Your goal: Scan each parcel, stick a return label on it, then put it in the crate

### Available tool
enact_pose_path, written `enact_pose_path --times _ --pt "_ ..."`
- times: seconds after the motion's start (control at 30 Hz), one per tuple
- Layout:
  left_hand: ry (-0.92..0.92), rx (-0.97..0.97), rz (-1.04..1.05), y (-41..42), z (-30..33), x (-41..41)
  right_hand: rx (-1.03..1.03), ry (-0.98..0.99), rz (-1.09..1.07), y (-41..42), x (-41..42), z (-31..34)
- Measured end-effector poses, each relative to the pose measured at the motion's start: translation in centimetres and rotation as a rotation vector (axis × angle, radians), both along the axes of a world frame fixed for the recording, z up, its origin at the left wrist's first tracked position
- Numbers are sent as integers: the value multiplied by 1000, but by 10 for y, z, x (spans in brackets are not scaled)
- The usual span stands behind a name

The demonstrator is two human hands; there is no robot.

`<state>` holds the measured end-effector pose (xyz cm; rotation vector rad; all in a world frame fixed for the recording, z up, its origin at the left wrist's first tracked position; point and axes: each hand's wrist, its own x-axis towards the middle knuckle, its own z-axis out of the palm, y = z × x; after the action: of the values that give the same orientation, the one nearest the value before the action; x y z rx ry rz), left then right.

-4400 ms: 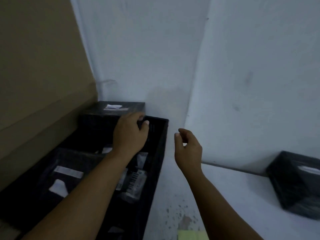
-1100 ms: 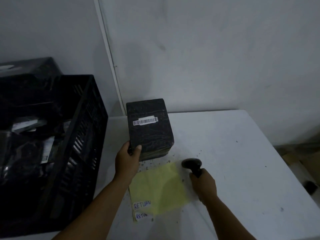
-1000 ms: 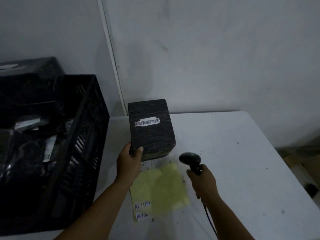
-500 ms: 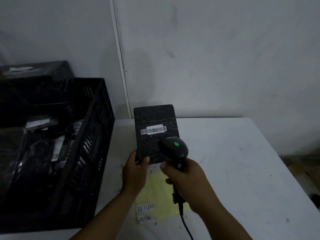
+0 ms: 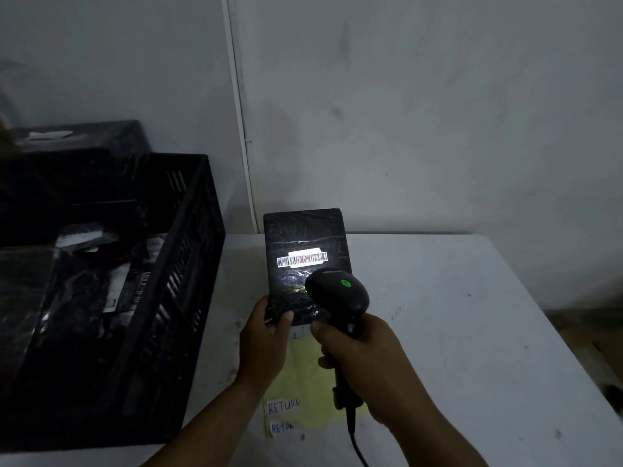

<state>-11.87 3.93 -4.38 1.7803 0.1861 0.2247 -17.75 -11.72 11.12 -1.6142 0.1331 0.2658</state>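
My left hand grips the bottom left corner of a black wrapped parcel and holds it upright above the table. Its white barcode label is lit by a bright patch with a red line. My right hand is closed around the handle of a black scanner, whose green light is on and whose head points at the barcode. Under my hands lies a yellow sheet with two white RETURN labels. The black crate stands on the left with several wrapped parcels inside.
The white table runs right to an edge near the floor. A black wrapped box sits behind the crate against the wall. The scanner cable trails down toward me.
My right hand picked the scanner up from the table and brought it up in front of the parcel. A light now falls on the barcode. My left hand tilted the parcel more upright.
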Motion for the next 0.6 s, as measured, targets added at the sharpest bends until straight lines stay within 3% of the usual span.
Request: enact_pose_path --times 0.6 --pt "21 50 16 0 -3 -8 34 59 -5 -3 -6 4"
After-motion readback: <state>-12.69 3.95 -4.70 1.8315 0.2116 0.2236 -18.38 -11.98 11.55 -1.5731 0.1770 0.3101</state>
